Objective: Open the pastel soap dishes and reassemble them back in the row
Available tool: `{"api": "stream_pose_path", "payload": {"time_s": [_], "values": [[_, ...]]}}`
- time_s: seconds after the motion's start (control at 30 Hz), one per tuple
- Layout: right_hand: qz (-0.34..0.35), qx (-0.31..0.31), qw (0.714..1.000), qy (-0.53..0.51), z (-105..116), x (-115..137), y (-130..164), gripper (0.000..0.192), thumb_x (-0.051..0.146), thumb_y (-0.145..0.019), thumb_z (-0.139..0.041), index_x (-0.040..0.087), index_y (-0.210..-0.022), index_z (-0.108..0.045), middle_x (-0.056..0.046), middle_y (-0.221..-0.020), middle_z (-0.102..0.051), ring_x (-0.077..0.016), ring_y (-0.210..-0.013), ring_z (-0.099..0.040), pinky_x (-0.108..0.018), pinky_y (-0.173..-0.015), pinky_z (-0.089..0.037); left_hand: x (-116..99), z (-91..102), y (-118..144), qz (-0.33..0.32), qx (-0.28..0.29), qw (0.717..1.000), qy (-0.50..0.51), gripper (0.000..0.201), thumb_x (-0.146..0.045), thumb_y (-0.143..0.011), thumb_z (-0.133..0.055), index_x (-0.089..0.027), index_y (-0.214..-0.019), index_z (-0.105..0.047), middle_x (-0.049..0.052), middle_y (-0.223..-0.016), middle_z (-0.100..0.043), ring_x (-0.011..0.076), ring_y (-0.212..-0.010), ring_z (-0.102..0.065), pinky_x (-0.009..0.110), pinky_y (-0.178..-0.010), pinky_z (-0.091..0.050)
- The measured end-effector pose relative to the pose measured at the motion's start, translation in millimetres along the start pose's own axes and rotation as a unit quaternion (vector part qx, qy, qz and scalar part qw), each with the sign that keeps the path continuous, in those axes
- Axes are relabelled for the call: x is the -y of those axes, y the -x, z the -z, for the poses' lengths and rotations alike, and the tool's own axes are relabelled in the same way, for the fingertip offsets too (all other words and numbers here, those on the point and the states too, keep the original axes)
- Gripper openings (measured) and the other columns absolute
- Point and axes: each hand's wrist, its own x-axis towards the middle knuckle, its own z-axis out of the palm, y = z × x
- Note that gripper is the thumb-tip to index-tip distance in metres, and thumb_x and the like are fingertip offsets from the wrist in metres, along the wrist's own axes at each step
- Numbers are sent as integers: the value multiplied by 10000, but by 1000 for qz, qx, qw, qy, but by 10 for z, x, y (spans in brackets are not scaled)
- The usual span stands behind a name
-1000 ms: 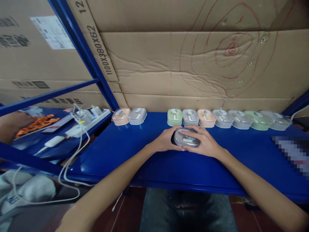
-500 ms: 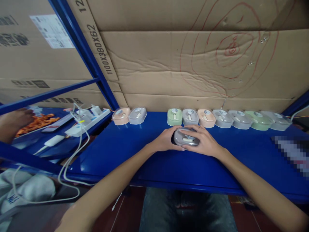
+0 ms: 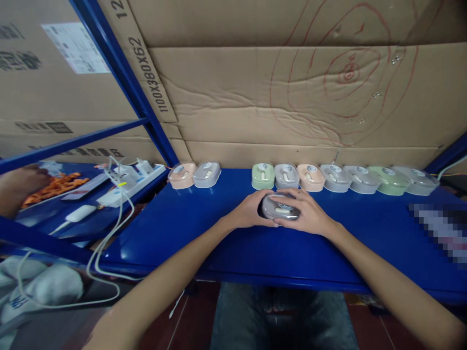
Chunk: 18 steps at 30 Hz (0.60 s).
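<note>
Between my two hands is a small grey lidded plastic box (image 3: 273, 210), with a clear top, a round sticker and a pale latch. My left hand (image 3: 250, 210) curls around its left end, thumb at the near side. From the right, my right hand (image 3: 310, 213) grips it, with fingers reaching over the lid. The box is at or just above the blue tabletop (image 3: 233, 253); its underside is hidden. Just behind it stand similar boxes in a row, among them a green box (image 3: 263, 176), a grey box (image 3: 286, 176) and a pink box (image 3: 311, 178).
Farther left stand another pink box (image 3: 181, 176) and grey box (image 3: 206, 175). A cardboard sheet (image 3: 226, 97) backs the table. Beyond the blue post (image 3: 127, 80) are a power strip (image 3: 146, 177), loose cables, orange pieces (image 3: 60, 187) and another person's hand (image 3: 25, 182). A pixelated object (image 3: 438, 231) lies right.
The view has shifted very slightly. My hands keep the same hold on the grey box, and nothing else has visibly moved.
</note>
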Motion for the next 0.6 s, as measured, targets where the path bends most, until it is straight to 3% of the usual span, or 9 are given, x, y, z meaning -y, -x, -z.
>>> {"api": "stream_pose_path", "payload": {"time_s": [0.23, 0.4, 0.6], "values": [[3, -13, 1000, 0, -22, 7, 6, 535, 511, -914, -824, 275, -1388, -747, -148, -1471, -690, -372, -1313, -685, -591, -1052, -553, 18, -3, 26, 1, 14, 1000, -11, 1017, -560, -701, -979, -246, -1551, -516, 134, -1548, -627, 392, -1429, -592, 553, -1199, -460], [8, -16, 1000, -2, -30, 9, 10, 578, 510, -936, -800, 293, -1462, -696, -138, -1490, -678, -367, -1308, -686, -595, -1055, -553, -8, -1, 31, -21, 26, 999, -25, 1168, -583, -730, -956, -249, -1680, -363, 169, -1722, -433, 414, -1578, -433, 587, -1292, -362], [4, -18, 1000, -25, -26, 20, 21, 646, 532, -951, -771, 274, -1523, -618, -147, -1493, -668, -378, -1331, -667, -592, -1073, -566, 11, 20, 20, -71, 28, 996, -47, 1038, -594, -826, -896, -300, -1680, -384, 131, -1710, -467, 374, -1572, -455, 570, -1306, -353]]}}
